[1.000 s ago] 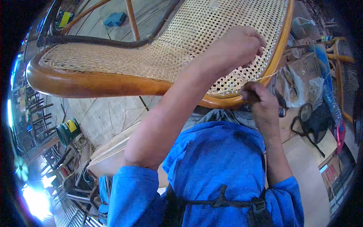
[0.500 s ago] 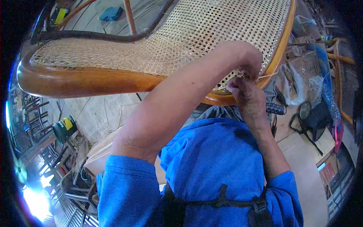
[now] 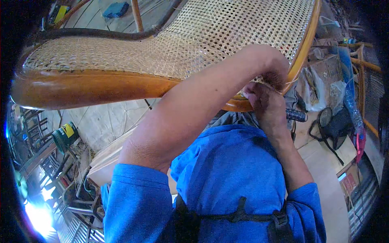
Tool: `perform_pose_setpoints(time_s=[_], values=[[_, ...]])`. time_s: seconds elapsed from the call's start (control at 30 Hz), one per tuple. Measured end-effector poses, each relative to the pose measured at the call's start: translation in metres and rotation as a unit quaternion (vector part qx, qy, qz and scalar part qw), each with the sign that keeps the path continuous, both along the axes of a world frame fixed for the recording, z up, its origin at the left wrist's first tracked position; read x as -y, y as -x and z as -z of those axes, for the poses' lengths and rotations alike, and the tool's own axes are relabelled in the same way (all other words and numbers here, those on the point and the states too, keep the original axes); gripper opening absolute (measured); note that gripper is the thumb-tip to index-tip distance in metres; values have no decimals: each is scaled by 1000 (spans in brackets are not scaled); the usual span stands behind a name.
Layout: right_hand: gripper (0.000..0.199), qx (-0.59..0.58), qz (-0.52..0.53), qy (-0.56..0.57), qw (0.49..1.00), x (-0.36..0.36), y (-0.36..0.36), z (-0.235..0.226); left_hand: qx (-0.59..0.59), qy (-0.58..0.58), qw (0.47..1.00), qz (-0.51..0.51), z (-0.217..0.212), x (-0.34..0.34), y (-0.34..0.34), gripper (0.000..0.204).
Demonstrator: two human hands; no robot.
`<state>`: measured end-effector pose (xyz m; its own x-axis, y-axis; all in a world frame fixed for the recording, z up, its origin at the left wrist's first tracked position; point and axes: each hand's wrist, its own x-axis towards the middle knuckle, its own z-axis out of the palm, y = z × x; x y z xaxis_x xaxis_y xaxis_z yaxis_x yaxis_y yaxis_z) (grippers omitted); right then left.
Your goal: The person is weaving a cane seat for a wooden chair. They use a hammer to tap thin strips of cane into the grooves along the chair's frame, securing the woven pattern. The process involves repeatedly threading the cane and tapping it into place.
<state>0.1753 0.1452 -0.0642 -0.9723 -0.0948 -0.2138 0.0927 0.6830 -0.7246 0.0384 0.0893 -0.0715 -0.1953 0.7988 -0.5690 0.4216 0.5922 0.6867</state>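
Observation:
A curved wooden chair frame [image 3: 97, 87] with woven cane webbing [image 3: 227, 28] lies across in front of me. My left forearm reaches over the cane to the frame's near right corner. There my left hand [image 3: 277, 73] bends sharply down at the wrist, its fingers hidden. Just below it, against the corner, is my right hand [image 3: 267, 101], its fingers curled closed at the edge of the cane. What they grip, if anything, is too small and covered to make out. A thin pale strand [image 3: 292, 82] shows on the rim beside the hands.
A dark cylindrical handle [image 3: 296, 115] sticks out right of my right wrist. Clear plastic bags [image 3: 314, 91] and a black strapped item [image 3: 334, 123] lie farther right. At left stands a green tin [image 3: 65, 137]. A blue block [image 3: 116, 9] lies on the floor beyond the chair.
The chair frame has shifted and tilted slightly, its left end now lower and farther left. My left wrist has moved a little to the right. Both hands stay at the same corner.

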Motion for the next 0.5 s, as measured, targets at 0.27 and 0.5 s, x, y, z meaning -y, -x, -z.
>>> perform_pose_setpoints(time_s=[0.27,0.5], values=[[18,-83,25,-61,994,16,-1,-1,27,-3,1000,5,18,-8,1,29],[14,-91,22,-96,991,23,-5,4,53,-14,998,18,23,-19,-5,24]])
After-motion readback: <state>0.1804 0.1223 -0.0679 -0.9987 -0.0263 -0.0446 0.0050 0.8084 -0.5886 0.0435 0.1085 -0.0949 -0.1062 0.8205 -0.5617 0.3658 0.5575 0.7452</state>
